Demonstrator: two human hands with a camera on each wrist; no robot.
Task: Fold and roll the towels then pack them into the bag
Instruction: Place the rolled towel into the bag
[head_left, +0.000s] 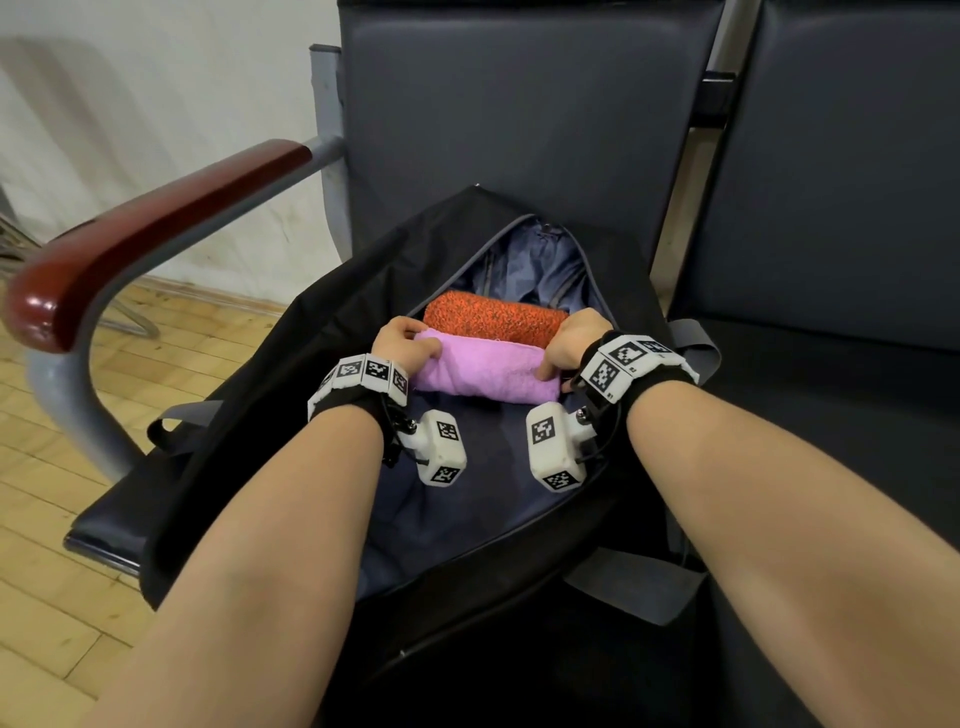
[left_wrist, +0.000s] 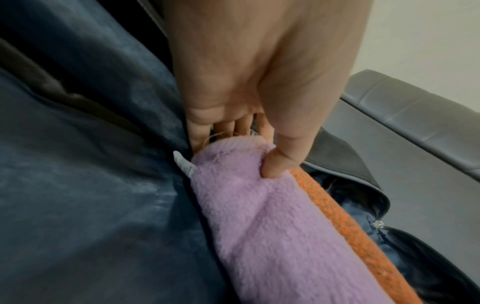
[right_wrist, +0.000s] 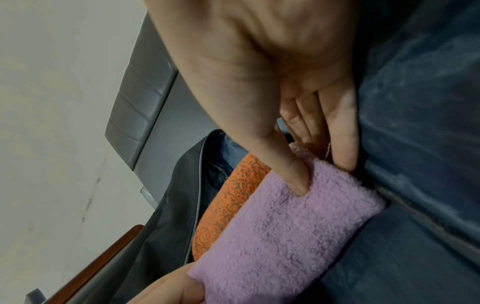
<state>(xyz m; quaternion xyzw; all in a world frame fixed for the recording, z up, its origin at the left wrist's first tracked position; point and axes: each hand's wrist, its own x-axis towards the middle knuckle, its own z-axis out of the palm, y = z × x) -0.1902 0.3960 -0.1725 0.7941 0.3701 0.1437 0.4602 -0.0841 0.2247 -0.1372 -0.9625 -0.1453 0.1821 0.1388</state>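
A rolled pink towel (head_left: 483, 370) lies inside the open black bag (head_left: 270, 364), just in front of a rolled orange towel (head_left: 493, 316). My left hand (head_left: 402, 343) grips the pink roll's left end, thumb on top (left_wrist: 275, 166). My right hand (head_left: 569, 343) grips its right end, with the thumb pressed into the pile (right_wrist: 296, 181) and the fingers behind it. In the wrist views the pink towel (left_wrist: 272, 236) (right_wrist: 280, 230) lies alongside the orange towel (left_wrist: 345, 222) (right_wrist: 228, 201). The bag's blue lining (head_left: 493, 499) shows around them.
The bag sits on a dark padded seat (head_left: 519, 130) with a red-topped metal armrest (head_left: 145, 234) on the left. Another seat (head_left: 841, 182) adjoins on the right. Grey bag straps (head_left: 696, 343) hang at the sides. Wood floor (head_left: 47, 519) lies to the left.
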